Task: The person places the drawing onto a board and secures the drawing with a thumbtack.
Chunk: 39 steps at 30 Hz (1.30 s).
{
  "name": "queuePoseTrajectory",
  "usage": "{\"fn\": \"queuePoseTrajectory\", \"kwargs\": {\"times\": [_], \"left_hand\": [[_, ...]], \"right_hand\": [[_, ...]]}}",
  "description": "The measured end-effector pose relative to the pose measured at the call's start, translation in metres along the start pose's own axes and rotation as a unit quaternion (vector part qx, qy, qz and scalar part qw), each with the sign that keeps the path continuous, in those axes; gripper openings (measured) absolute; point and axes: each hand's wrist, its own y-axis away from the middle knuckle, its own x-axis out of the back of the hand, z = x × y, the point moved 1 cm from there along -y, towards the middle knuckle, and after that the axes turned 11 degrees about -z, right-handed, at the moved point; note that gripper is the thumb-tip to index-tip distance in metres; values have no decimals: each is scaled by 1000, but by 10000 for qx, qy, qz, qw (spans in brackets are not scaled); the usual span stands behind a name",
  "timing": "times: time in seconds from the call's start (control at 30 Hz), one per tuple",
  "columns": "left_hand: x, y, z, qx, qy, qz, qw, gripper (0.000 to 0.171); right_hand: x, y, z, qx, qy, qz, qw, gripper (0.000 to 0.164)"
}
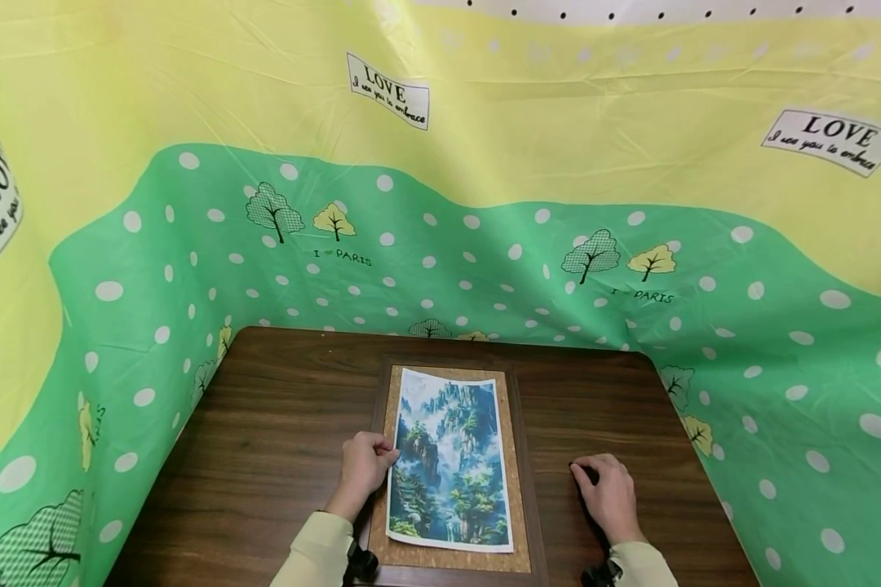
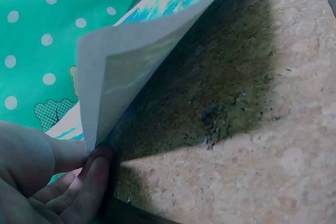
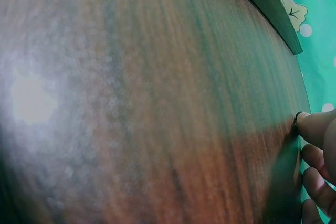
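Note:
A printed landscape picture (image 1: 451,465) of misty blue-green mountains, on white-bordered paper, lies over a cork board (image 1: 440,557). My left hand (image 1: 363,473) pinches the picture's left edge between thumb and fingers. In the left wrist view that side of the paper (image 2: 136,51) curves up off the cork (image 2: 294,103), showing its pale back. To the right of the board, my right hand (image 1: 609,493) rests on or just above the wooden table with fingers loosely bent. A small dark curve shows at its thumb tip; I cannot tell whether it is shadow or a thing.
Brown wood-grain table (image 1: 286,416) extends on both sides of the board, which has a dark frame (image 1: 523,424). A green and yellow patterned curtain (image 1: 448,196) hangs around the table's back and sides. Black straps with small devices (image 1: 361,562) sit at both wrists.

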Motion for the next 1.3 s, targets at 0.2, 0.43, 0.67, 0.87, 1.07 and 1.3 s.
{"fn": "queuePoseTrajectory", "kwargs": {"times": [0.2,0.43,0.67,0.87,1.07,1.3], "left_hand": [[-2,1,1,-6,41,-110,9999,16],[-3,4,3,62,110,-253,9996,13],[-4,5,3,30,46,-70,10000,21],[-4,6,4,169,130,-70,9997,25],[-3,6,5,202,141,-47,9997,30],[-3,5,3,189,117,-28,9997,32]], "right_hand": [[0,0,-2,-34,9,-26,10000,6],[1,1,-2,-140,-1,-77,9999,10],[1,0,-2,-137,7,-87,9999,12],[1,1,-4,-24,21,-50,10000,5],[2,0,-4,89,43,-66,9999,5],[1,-1,-5,145,123,-46,9998,4]]}}
